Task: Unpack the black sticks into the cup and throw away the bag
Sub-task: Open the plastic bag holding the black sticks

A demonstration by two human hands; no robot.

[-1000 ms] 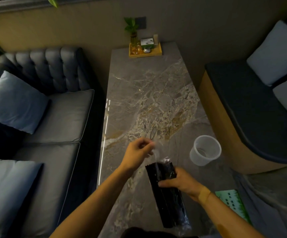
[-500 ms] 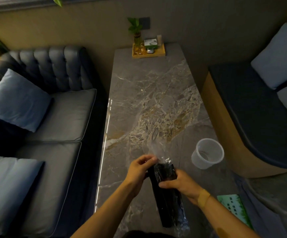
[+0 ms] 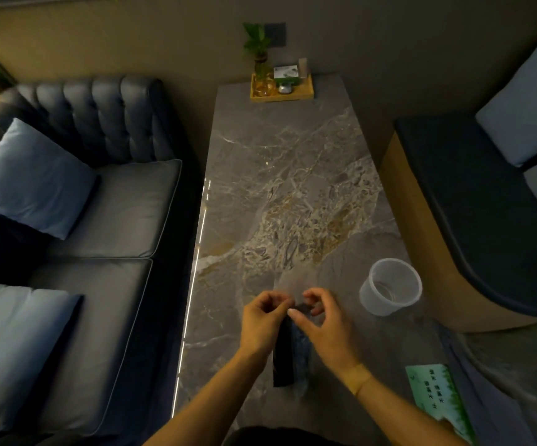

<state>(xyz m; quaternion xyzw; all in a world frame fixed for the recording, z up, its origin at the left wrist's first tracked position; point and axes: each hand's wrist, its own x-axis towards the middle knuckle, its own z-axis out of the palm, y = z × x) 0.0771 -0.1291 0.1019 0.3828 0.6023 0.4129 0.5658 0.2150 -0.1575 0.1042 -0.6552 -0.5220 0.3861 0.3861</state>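
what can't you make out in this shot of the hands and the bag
Head view only:
- Mouth of the bag: hidden behind the left hand and right hand, so open or sealed is unclear.
- Stick count: too dark, blurred.
- Cup contents: its wall is cloudy.
- Green card print: too small, cut by the edge.

Long grey marbled worktop (image 3: pixel 292 188) runs away from me, pale and ochre veining through its middle, a line of light glinting along its left edge. At the far end a shallow wooden tray (image 3: pixel 305 91) sits against the wall, carrying a small plant in a glass vase (image 3: pixel 260 67), a little box and some small items I can't make out. Near the right edge an empty translucent cup (image 3: pixel 391 286) stands upright, and a green printed card (image 3: pixel 439 399) lies at the near right corner.
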